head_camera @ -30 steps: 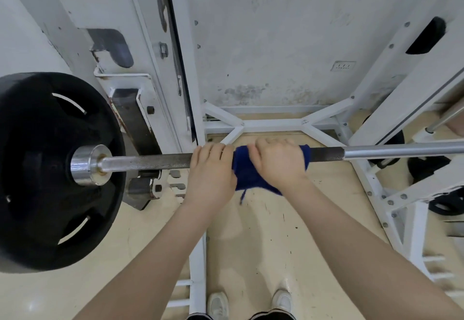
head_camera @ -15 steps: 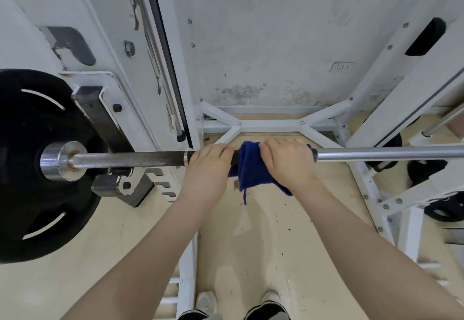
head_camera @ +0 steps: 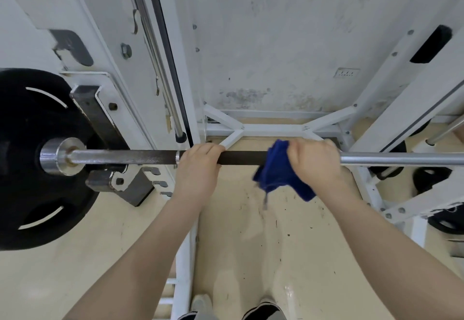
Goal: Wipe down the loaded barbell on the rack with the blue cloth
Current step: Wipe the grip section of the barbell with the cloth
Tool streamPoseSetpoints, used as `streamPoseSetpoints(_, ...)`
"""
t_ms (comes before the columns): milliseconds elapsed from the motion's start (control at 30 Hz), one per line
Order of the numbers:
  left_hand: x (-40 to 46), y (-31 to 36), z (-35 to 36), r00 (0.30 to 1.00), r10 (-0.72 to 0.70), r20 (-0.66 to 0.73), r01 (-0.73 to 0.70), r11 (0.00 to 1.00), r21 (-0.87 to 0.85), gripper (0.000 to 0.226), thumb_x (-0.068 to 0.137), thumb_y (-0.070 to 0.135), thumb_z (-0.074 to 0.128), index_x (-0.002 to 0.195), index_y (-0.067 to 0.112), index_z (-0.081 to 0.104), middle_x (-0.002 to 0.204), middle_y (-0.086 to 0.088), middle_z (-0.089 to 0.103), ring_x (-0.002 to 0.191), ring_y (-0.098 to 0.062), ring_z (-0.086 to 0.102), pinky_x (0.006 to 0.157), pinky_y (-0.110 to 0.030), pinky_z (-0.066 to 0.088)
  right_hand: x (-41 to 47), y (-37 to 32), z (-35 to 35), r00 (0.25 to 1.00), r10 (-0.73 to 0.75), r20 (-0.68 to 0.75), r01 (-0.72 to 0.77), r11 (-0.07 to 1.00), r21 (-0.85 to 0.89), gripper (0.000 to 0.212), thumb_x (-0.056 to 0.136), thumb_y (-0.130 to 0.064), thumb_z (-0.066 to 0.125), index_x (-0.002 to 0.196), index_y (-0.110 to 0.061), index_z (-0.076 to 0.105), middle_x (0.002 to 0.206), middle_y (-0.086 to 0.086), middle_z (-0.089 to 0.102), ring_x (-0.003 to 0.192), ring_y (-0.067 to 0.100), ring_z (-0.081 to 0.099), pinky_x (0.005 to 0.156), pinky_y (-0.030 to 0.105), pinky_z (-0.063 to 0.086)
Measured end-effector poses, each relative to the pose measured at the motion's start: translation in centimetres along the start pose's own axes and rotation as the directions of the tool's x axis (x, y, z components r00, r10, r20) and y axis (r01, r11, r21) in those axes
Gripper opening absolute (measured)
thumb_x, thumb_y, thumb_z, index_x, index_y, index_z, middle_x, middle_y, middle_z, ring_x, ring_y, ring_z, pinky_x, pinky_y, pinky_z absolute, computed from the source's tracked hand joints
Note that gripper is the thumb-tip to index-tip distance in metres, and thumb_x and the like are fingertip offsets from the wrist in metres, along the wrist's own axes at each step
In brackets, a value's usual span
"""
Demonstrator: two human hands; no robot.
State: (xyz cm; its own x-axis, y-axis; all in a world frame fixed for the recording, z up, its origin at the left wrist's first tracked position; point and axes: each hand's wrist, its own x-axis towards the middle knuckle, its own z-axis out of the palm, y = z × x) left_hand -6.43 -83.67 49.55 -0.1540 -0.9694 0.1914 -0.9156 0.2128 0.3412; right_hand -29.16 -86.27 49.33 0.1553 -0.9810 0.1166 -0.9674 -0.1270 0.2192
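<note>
1. The long steel barbell [head_camera: 241, 158] lies level across the white steel rack [head_camera: 140, 88]; its dark knurled stretch shows between the two hands.
2. The left hand [head_camera: 198, 169] curls over the bare bar, holding it; beyond its outer side sit the chrome sleeve collar [head_camera: 59, 156] and the round black weight plate [head_camera: 32, 158].
3. The right hand [head_camera: 317, 166] wraps the crumpled blue cloth [head_camera: 280, 169] round the bar; loose folds hang below, on its inner side.
4. Under both forearms lies the beige floor [head_camera: 251, 244].
</note>
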Motion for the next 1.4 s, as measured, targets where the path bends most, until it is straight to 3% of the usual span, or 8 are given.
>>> streamPoseSetpoints(67,-0.1,0.1,0.0,1.000,-0.017,-0.018,0.017,1.000,-0.006,0.032,0.086,0.005,0.053,0.117,0.014,0.057,0.111,-0.003,0.062,0.107,-0.025,0.050,0.087,-0.031,0.033,-0.7,2.1,0.6,0.990,0.089,-0.106,-0.079,0.992,0.098,0.033,0.081,-0.020,0.019,0.064,-0.010,0.046,0.045,-0.003,0.032,0.042,0.020,0.031,0.054,0.031,0.032)
streamPoseSetpoints(200,0.2,0.0,0.0,0.999,-0.045,-0.008,0.045,0.999,-0.018,0.034,0.085,0.007,0.056,0.118,0.016,0.059,0.110,-0.002,0.062,0.109,-0.024,0.050,0.091,-0.032,0.034,-0.2,-1.0,0.1,0.992,0.069,-0.102,-0.068,0.998,0.011,0.011,0.083,-0.017,0.053,0.073,-0.014,0.050,0.050,-0.003,0.035,0.044,0.019,0.034,0.057,0.030,0.028)
streamPoseSetpoints(333,0.1,0.0,-0.1,0.999,-0.048,-0.018,0.048,0.999,-0.022,0.033,0.084,0.004,0.057,0.115,0.014,0.061,0.108,-0.004,0.064,0.105,-0.026,0.052,0.087,-0.033,0.034,0.1,-5.0,-0.7,0.989,-0.041,-0.145,0.059,0.990,0.126,0.047,0.089,-0.034,0.004,0.089,-0.019,0.049,0.068,-0.003,0.043,0.060,0.019,0.041,0.064,0.032,0.026)
streamPoseSetpoints(433,0.2,-0.1,0.0,0.999,-0.037,-0.018,0.037,0.999,-0.034,0.033,0.082,0.004,0.059,0.114,0.013,0.062,0.108,-0.005,0.065,0.103,-0.029,0.053,0.088,-0.037,0.037,0.3,-1.3,-0.2,0.992,-0.125,-0.004,0.124,0.974,0.190,0.025,0.096,-0.032,0.026,0.095,-0.020,0.048,0.080,0.000,0.052,0.070,0.025,0.053,0.063,0.034,0.038)
streamPoseSetpoints(567,0.2,-0.2,0.1,0.999,-0.040,-0.027,0.038,0.998,-0.053,0.033,0.079,0.000,0.063,0.110,0.010,0.064,0.103,-0.008,0.067,0.099,-0.032,0.056,0.086,-0.041,0.040,-0.2,3.2,1.1,0.979,0.193,-0.060,-0.173,0.953,0.250,0.044,0.095,-0.036,0.027,0.069,-0.015,0.056,0.059,0.004,0.058,0.056,0.028,0.054,0.055,0.031,0.038)
streamPoseSetpoints(933,0.2,-0.4,-0.2,1.000,-0.014,-0.022,0.013,0.999,-0.043,0.032,0.082,0.005,0.062,0.113,0.013,0.063,0.103,-0.004,0.067,0.101,-0.028,0.055,0.088,-0.038,0.039,0.2,-4.5,-1.6,0.999,-0.023,0.026,0.015,0.961,0.277,0.013,0.094,-0.025,0.048,0.101,-0.015,0.045,0.083,0.000,0.052,0.069,0.020,0.053,0.063,0.029,0.038)
streamPoseSetpoints(1100,0.3,-0.6,-0.1,1.000,-0.005,-0.011,0.004,0.998,-0.063,0.033,0.079,0.005,0.064,0.111,0.013,0.064,0.101,-0.005,0.067,0.099,-0.029,0.057,0.086,-0.039,0.039,0.2,-4.3,-2.2,0.976,0.213,0.039,-0.213,0.918,0.334,0.014,0.098,-0.023,0.040,0.101,-0.010,0.043,0.080,0.006,0.058,0.065,0.026,0.058,0.054,0.035,0.045)
streamPoseSetpoints(1400,0.1,-1.9,-2.1,0.996,-0.035,0.086,0.046,0.991,-0.129,0.026,0.086,0.012,0.056,0.111,0.017,0.056,0.106,-0.001,0.058,0.102,-0.022,0.051,0.079,-0.032,0.042,2.0,-9.8,-1.9,1.000,-0.014,0.012,0.012,0.983,0.183,0.020,0.092,-0.028,0.043,0.104,-0.011,0.044,0.082,0.004,0.048,0.064,0.026,0.053,0.054,0.032,0.034)
